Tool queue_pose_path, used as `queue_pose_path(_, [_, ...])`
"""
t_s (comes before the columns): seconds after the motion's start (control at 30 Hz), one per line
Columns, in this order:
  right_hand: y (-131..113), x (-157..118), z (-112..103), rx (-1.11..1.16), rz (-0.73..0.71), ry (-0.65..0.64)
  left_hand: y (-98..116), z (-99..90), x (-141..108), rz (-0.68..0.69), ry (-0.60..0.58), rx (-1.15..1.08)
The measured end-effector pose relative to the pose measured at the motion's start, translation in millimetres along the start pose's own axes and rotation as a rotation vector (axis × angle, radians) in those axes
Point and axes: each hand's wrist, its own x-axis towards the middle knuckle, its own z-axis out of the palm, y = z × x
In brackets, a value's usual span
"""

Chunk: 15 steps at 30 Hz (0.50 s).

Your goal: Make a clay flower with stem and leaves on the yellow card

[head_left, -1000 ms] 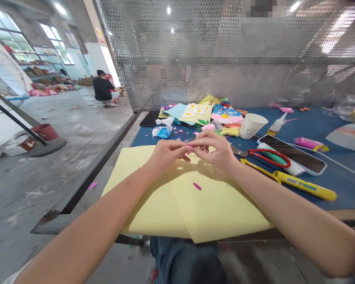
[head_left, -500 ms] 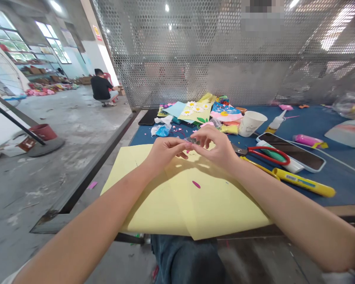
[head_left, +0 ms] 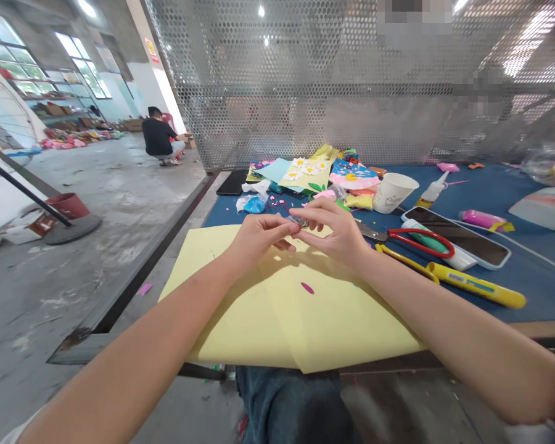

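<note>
Our left hand (head_left: 264,237) and right hand (head_left: 333,229) meet above a pale yellow paper sheet (head_left: 240,320), fingertips pinched together around a small, partly hidden clear piece (head_left: 298,220). Nearer us, a magenta oval petal shape (head_left: 308,288) lies flat on the sheet, left of red-handled metal scissors (head_left: 420,242).

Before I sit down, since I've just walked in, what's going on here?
The person's left hand and right hand meet above the yellow paper, fingers around a small thing, too unclear to name. A dark pink piece lies on the paper. The scissors and cup are off to the right.
</note>
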Motion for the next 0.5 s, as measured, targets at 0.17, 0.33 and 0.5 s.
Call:
queue_pose_path(0.17, [0.2, -0.4, -0.6, -0.009, -0.008, 0.007, -2.7, 0.2, 0.9, 0.005, -0.033, 0.043])
queue_pose_path(0.33, [2.8, 0.7, -2.3, 0.001, -0.012, 0.030, -1.5, 0.8, -0.6, -0.024, -0.066, -0.013])
queue_pose_path(0.5, [4.3, 2.0, -2.7, 0.016, -0.051, 0.002, -0.7, 0.5, -0.7, -0.046, -0.066, -0.051])
